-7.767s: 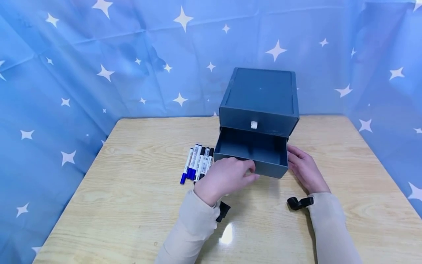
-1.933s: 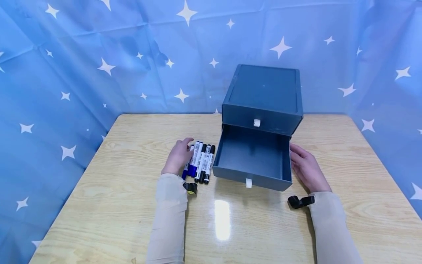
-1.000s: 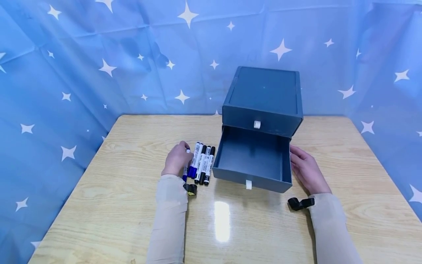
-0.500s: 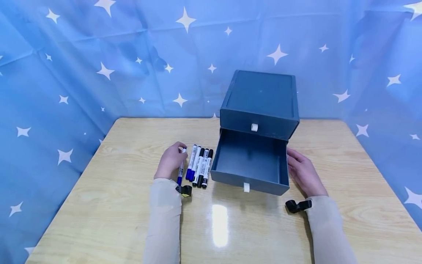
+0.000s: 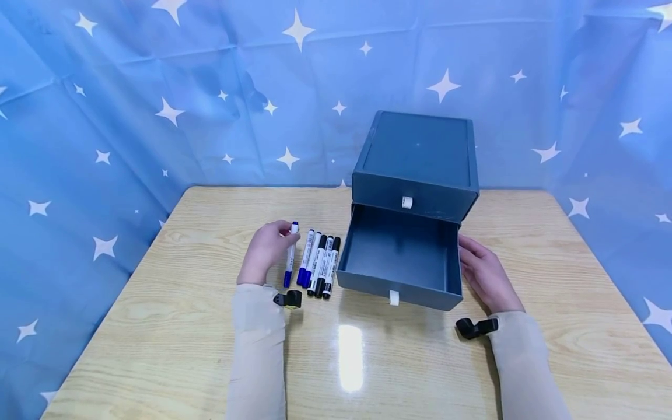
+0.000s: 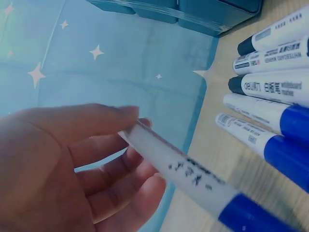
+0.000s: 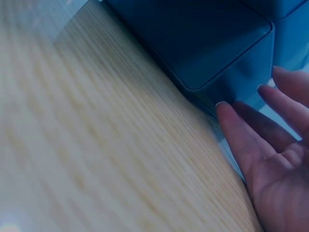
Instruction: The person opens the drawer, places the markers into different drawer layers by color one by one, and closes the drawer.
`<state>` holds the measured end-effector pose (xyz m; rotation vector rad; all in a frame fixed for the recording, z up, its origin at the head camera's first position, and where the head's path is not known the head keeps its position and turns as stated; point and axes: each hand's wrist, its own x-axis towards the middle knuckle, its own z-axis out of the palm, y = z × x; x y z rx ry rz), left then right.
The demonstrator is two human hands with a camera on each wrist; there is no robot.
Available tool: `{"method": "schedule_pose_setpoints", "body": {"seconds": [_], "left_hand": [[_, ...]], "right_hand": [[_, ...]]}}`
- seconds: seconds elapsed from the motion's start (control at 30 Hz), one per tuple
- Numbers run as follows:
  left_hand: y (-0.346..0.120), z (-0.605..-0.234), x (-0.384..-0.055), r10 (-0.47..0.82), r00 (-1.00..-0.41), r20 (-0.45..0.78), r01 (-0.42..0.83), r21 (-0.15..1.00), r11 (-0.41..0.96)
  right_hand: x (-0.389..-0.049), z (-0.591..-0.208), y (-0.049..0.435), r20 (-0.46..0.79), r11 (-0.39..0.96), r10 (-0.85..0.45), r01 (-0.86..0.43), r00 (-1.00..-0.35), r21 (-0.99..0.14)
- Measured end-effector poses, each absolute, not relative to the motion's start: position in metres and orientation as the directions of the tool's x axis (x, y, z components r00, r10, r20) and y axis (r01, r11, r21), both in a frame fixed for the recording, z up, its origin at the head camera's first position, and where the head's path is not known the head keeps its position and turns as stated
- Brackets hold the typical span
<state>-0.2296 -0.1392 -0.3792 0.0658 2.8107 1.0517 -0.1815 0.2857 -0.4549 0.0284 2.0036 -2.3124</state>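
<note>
My left hand (image 5: 265, 248) pinches a white whiteboard marker with a blue cap (image 6: 188, 176) near its plain end, between thumb and fingers. The marker's blue cap points back toward me. Just right of it, a row of several markers (image 5: 322, 265) lies on the table, some blue-capped and some with black ends. My right hand (image 5: 487, 274) is beside the right side of the dark blue drawer unit (image 5: 420, 146), its fingers extended and fingertips right at the unit in the right wrist view. The lower drawer (image 5: 401, 251) is pulled out, with nothing seen inside.
The upper drawer (image 5: 380, 189) of the unit is closed and has a white pull tab. Behind the wooden table (image 5: 173, 326) hangs a blue curtain (image 5: 236, 70) with white stars. A black wrist camera (image 5: 475, 328) sits at each cuff.
The lower drawer came further out after the left hand was at its front. That hand then moved to the markers, gripped the leftmost one and drew it up and left, away from the row.
</note>
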Motion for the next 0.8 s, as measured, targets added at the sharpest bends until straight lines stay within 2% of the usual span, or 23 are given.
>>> {"method": "schedule_pose_setpoints", "body": {"seconds": [0.4,0.8], "left_hand": [[-0.141,-0.361,-0.222,0.034,-0.999,0.007,0.03,0.643,0.765],[-0.14,-0.345,-0.213,0.048,-0.999,0.025,0.053,0.624,0.78]], "right_hand": [[-0.181,-0.453,0.286,-0.103,-0.112,-0.046,0.108,-0.994,-0.988],[-0.18,-0.451,0.285,-0.116,-0.107,-0.049,0.12,-0.992,-0.987]]}}
